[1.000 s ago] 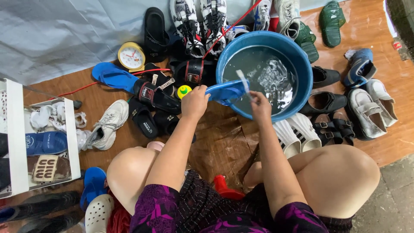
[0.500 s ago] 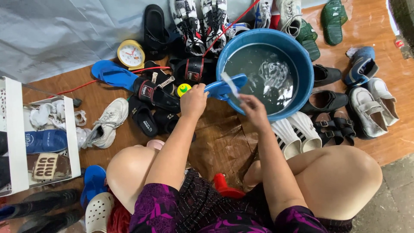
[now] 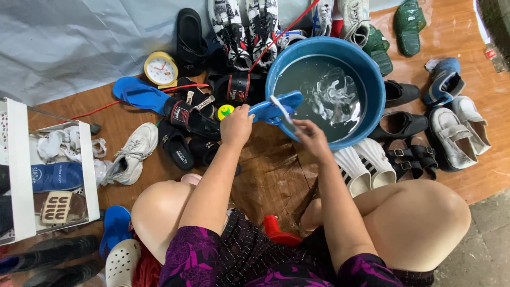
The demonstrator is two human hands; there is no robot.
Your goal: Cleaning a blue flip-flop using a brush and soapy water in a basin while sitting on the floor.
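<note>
Two bare hands are held over the near rim of a round blue basin [image 3: 372, 79] filled with soapy water; a blue flip-flop [image 3: 276, 108] is gripped at its heel end by the left hand [image 3: 237, 125], fingers curled closed round it, and is held level across the basin's edge; a small white-handled brush [image 3: 282, 112] is pinched in the closed fingers of the right hand [image 3: 312, 139] and is laid against the flip-flop's upper face. A second blue flip-flop [image 3: 136, 94] is seen lying on the brown floor to the left, well apart; a yellow alarm clock [image 3: 161, 69] is set just beyond it. A white sneaker [image 3: 133, 154] is placed near a white rack [image 3: 16, 170]; a pair of white striped shoes [image 3: 364, 169] is set just beside the basin, near the right forearm.
</note>
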